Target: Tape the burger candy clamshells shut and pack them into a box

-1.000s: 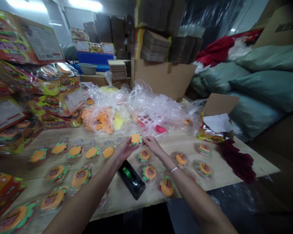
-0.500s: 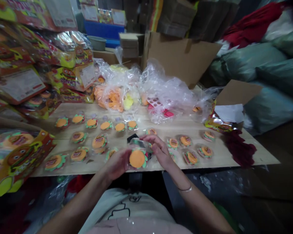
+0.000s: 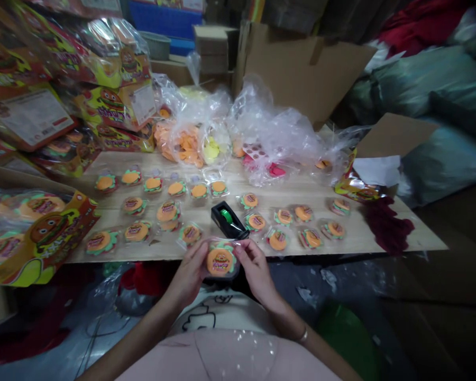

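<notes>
Between my two hands is a toy burger in a clear plastic case [image 3: 221,260], its printed orange top facing up, held at the table's near edge. My left hand [image 3: 192,270] grips the left side of the case, with fingers closed on it. My right hand [image 3: 257,267] pinches the upper right corner. Just beyond the case stands a black tape dispenser [image 3: 230,225] with a green core. Cased burgers lie on both sides of it, such as one burger [image 3: 190,233] to the left and another burger [image 3: 255,221] to the right.
Clear bags with orange pieces [image 3: 184,145] and pink pieces [image 3: 276,170] lie along the back of the table [image 3: 341,246]. Printed display boxes [image 3: 119,108] are stacked at left, with an open filled box [image 3: 55,238] nearer. A dark red cloth [image 3: 387,225] lies at right.
My hands have drawn the cased burger back from the tape dispenser toward me. Its plain orange face showed before; the printed face shows now. The view has tilted down.
</notes>
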A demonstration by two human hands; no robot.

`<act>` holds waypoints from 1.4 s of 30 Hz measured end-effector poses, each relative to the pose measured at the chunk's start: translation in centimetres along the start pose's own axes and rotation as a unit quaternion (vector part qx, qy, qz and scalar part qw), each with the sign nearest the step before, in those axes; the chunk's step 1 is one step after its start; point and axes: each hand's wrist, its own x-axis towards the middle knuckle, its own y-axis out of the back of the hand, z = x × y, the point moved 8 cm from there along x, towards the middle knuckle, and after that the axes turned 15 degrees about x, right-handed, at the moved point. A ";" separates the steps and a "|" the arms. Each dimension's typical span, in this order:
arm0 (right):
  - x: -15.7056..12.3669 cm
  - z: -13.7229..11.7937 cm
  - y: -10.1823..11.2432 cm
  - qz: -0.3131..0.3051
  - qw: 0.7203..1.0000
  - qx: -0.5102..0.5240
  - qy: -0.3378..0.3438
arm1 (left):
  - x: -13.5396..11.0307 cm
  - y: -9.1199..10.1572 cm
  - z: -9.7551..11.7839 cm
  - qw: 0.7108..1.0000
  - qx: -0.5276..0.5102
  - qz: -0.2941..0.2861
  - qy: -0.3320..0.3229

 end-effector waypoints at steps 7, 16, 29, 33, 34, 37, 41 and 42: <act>-0.8 -0.4 -0.1 -0.036 0.999 0.004 -0.022 | -1.2 0.4 -1.3 0.999 0.042 0.025 -0.022; -0.7 1.0 0.2 -0.084 0.994 -0.006 -0.073 | -1.0 1.1 -2.0 0.988 0.141 0.027 -0.058; -1.1 4.1 0.4 -0.126 0.982 -0.072 -0.120 | -0.2 0.2 -2.8 0.961 0.248 -0.119 -0.043; -1.1 4.0 -1.0 -0.183 0.975 -0.082 -0.094 | 0.7 -0.8 -1.9 0.933 0.300 -0.188 -0.064; -1.2 4.2 -1.1 -0.194 0.973 -0.081 -0.091 | 1.0 -0.8 -2.1 0.930 0.307 -0.193 -0.059; -1.8 5.6 0.3 -0.195 0.973 -0.071 -0.106 | 1.3 0.2 -3.6 0.945 0.290 -0.149 -0.035; -2.6 6.6 3.6 -0.116 0.988 -0.043 -0.096 | -0.4 0.9 -6.4 0.983 0.138 -0.125 -0.007; -2.8 6.3 4.1 -0.089 0.991 -0.042 -0.088 | -1.0 0.9 -6.8 0.987 0.101 -0.126 0.004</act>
